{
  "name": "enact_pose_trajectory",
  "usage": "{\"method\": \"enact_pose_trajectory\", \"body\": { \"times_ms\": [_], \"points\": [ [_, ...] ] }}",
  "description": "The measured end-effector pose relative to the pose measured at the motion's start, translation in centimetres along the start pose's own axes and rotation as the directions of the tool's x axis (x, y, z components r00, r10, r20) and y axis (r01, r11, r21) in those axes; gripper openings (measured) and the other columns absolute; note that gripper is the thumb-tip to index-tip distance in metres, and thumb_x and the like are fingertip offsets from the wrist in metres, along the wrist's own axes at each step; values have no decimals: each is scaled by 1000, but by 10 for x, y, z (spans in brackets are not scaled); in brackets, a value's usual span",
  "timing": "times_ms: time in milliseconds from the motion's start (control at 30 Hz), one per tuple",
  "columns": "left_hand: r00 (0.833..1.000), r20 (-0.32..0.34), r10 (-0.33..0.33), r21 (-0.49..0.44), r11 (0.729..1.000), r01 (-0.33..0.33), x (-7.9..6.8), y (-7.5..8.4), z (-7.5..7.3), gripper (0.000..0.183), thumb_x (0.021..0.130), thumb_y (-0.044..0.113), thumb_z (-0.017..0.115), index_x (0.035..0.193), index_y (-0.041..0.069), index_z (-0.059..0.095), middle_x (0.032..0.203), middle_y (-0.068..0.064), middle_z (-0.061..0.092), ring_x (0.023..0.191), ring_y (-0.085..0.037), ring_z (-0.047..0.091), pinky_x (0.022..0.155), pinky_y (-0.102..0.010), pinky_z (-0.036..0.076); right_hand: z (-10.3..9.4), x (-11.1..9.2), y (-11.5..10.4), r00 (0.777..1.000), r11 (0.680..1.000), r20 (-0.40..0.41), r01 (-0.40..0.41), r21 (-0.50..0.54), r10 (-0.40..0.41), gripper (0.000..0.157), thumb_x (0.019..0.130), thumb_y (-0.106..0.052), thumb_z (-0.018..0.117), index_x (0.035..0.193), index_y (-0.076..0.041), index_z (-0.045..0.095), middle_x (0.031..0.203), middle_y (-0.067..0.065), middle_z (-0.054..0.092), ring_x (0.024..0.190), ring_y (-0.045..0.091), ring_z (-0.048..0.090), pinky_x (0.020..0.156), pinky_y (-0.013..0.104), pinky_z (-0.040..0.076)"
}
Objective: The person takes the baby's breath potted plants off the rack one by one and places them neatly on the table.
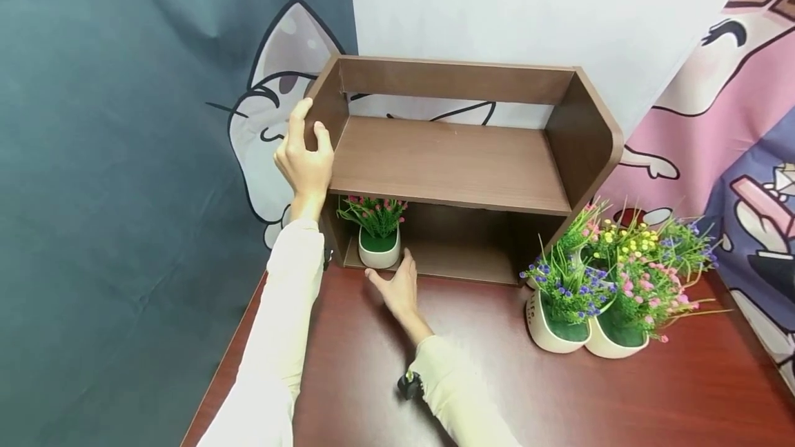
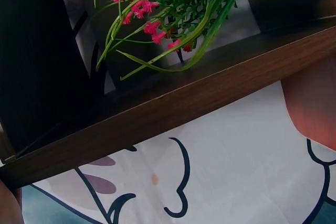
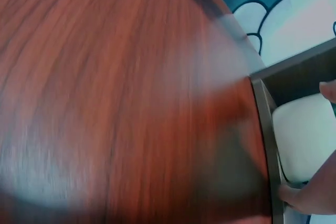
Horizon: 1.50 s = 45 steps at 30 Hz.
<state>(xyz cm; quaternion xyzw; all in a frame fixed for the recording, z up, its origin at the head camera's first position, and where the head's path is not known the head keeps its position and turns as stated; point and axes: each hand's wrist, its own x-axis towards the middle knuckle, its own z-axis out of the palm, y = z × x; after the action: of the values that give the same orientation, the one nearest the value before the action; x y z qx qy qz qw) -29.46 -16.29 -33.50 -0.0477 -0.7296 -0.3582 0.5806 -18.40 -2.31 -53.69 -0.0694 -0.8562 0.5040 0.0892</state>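
Note:
A brown two-tier shelf [image 1: 447, 164] stands at the back of the table. My left hand [image 1: 306, 161] grips its left side panel, with the fingers over the outer edge and the thumb on the inner side. In the lower compartment, at its left end, a white flowerpot [image 1: 380, 254] with pink flowers and grass stands upright. My right hand [image 1: 400, 288] is at the front of this pot, thumb and fingers spread apart. In the right wrist view its fingertips are right at the white pot [image 3: 304, 135] and the shelf's front edge. Pink flowers [image 2: 142, 6] show inside the side panel in the left wrist view.
Several white pots with artificial flowers crowd together right of the shelf, among them a purple-flowered pot [image 1: 555, 326] and a pink-flowered pot [image 1: 621, 336]. A reddish-brown table [image 1: 472, 336] lies beneath. Printed cloth [image 1: 124, 157] hangs behind and at both sides.

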Motion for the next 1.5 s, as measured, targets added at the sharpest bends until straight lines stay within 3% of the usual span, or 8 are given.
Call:
{"method": "enact_pose_trajectory", "body": {
  "times_ms": [133,267,433,733,1000,1200,1500],
  "points": [
    [1000,-12,10,-10,1000,-10,-6,-1,-6,29,85,24,58,112,15,66,110,9,66,52,-30,50,52,-42,37,16,-9,-2,997,999,-81,1,34,2,92,70,-32,75,138,9,29,132,24,41,123,35,39,100,42,31],
    [1000,-13,18,-21,1000,-18,-5,0,-6,30,85,26,57,112,14,66,111,8,66,53,-30,52,52,-43,38,22,-2,-8,988,999,-156,21,45,-14,100,68,-34,77,141,8,22,135,24,38,123,35,37,101,43,30],
    [1000,-15,23,-20,1000,-24,-2,4,0,30,87,27,55,113,15,66,111,8,66,52,-30,50,52,-42,37,25,15,-14,987,1000,-162,19,7,-18,108,65,-37,80,142,6,20,134,25,38,122,36,39,101,43,30],
    [999,-27,28,-33,999,-29,-4,7,7,33,85,30,54,113,15,65,110,9,66,55,-31,54,53,-43,38,25,25,-14,979,998,-204,-37,-51,26,91,68,-32,78,136,8,32,127,22,42,111,37,47,91,44,39],
    [999,-35,12,-39,999,-14,-5,9,12,33,83,24,52,112,17,66,106,7,67,55,-32,53,53,-44,38,7,20,-7,985,1000,-174,-20,-12,18,89,68,-35,78,136,5,36,125,19,46,108,32,51,87,45,42],
    [998,-63,-4,-20,1000,3,0,9,13,31,82,13,55,111,18,67,107,11,67,46,-27,38,49,-41,31,-17,4,6,987,1000,-159,15,11,-13,87,65,-33,79,135,1,40,122,15,50,107,31,51,85,47,43],
    [999,-48,-23,2,1000,23,0,3,7,31,83,13,56,111,17,67,108,12,66,49,-29,42,51,-40,31,-47,-28,21,991,997,-122,58,50,-51,86,64,-26,77,136,0,37,124,15,49,110,29,50,89,44,41]
  ]
}}
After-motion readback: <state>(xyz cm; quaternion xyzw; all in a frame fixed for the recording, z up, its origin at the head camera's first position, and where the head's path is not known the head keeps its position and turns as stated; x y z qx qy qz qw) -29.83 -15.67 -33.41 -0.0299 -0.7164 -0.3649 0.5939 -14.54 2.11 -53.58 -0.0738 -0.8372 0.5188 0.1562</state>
